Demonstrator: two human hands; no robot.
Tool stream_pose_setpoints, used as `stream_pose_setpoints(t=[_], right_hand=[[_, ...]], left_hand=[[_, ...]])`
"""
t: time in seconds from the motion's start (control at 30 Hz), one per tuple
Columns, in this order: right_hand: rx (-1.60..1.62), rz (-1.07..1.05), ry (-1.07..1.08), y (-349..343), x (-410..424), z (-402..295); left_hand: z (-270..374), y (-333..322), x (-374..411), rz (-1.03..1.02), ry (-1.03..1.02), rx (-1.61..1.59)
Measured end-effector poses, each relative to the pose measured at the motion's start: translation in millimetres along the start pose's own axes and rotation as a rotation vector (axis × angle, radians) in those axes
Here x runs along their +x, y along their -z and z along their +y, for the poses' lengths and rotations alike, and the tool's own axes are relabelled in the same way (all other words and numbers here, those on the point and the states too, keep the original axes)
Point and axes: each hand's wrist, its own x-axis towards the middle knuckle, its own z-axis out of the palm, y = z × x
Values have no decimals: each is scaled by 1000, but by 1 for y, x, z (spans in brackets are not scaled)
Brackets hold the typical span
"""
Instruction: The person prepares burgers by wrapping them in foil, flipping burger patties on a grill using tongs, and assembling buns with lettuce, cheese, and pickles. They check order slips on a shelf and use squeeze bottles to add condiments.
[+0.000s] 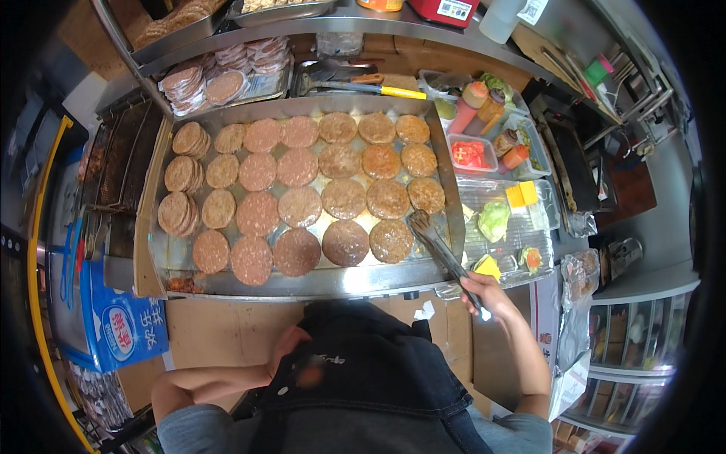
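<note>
My right hand (pixel 488 295) is closed around the handle of kitchen tongs (pixel 442 247) at the front right of a flat-top griddle (pixel 363 280). The tongs' tip lies over the griddle beside a browned patty (pixel 391 241). Rows of round meat patties cover much of the plate: pinkish ones (pixel 258 213) left of the middle, browner ones (pixel 387 198) to the right, and leaning stacks (pixel 178 213) along the left side. My left hand (pixel 290 343) rests against the black apron (pixel 363 363) at my waist, its fingers partly hidden, and I cannot tell whether it holds anything.
Right of the griddle, a clear tray (pixel 510 255) bears lettuce (pixel 494 221) and cheese slices (pixel 522 194); sauce bottles (pixel 469 105) and a tub of red slices (pixel 471 154) stand behind. Beyond the back edge lie a yellow-handled tool (pixel 402 92) and paper-separated patties (pixel 184 85), under a steel shelf (pixel 340 25).
</note>
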Motion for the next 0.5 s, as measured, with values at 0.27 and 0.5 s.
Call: stream_pose_setpoints(t=[0.27, 0.5], right_hand=[[134, -84, 175, -20, 36, -12], [-1694, 665, 912, -30, 11, -30]], left_hand=[[10, 5, 12, -35, -62, 23], [-4, 4, 5, -37, -82, 20]])
